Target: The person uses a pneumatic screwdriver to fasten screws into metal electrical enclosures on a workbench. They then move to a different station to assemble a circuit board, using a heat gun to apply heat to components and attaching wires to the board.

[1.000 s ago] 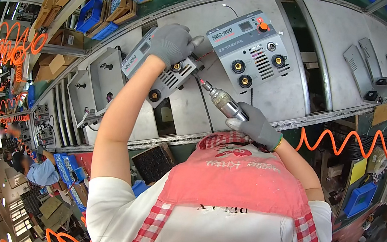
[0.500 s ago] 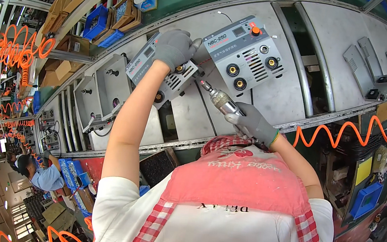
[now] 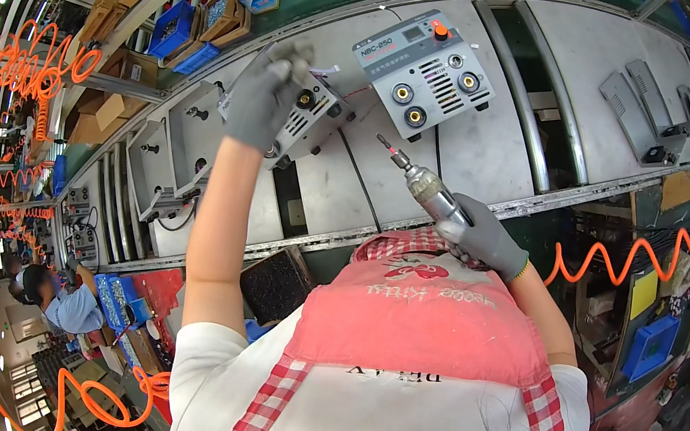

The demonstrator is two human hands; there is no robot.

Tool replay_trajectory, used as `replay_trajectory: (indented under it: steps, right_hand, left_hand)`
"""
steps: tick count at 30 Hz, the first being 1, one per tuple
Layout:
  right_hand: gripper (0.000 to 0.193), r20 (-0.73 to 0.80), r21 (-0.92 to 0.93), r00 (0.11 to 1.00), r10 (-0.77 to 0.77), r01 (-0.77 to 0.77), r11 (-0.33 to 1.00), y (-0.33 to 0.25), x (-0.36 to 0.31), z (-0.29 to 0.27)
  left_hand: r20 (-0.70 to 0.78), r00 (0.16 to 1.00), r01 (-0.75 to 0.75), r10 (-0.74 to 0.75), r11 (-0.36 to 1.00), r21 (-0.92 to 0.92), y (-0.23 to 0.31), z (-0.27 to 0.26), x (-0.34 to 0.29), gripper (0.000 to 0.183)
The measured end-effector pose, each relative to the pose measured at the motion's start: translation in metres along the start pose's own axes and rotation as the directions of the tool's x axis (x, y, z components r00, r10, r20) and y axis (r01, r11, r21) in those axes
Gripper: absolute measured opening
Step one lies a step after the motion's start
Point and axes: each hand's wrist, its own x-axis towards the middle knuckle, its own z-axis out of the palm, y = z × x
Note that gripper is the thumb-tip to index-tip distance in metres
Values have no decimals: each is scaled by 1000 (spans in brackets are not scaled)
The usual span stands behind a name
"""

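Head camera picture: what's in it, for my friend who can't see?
A gloved right hand holds a power screwdriver. The blurred, gloved left hand is over one grey machine; a second grey machine sits to its right.

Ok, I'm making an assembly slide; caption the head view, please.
Gloved right hand holds a power driver; the blurred left hand partly hides one grey machine beside a second unit.

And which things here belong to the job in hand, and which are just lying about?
Likely the job:
driver, in the right hand
left machine, by the left hand
right machine, perhaps

Seemingly lying about:
vented panels
blue bins
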Motion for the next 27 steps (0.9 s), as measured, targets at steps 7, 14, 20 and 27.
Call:
replay_trajectory:
  steps: [7,14,20,27]
  right_hand:
    - [42,-46,16,998,-49,50,999,19,-28,2]
    - [49,-102,-117,988,-112,99,988,42,-28,-3]
    - [50,-142,-166,986,-89,65,984,38,-35,-8]
    - [48,-140,-148,988,-68,47,988,43,-35,-14]
  left_hand:
    - [153,881,468,-447,871,-148,-87,-13,-58,24]
    - [401,777,624,-485,680,-386,-145,-10,-67,23]
    - [173,861,508,-477,811,-291,-138,26,-80,31]
    - [236,880,449,-412,884,-129,-148,9,-78,29]
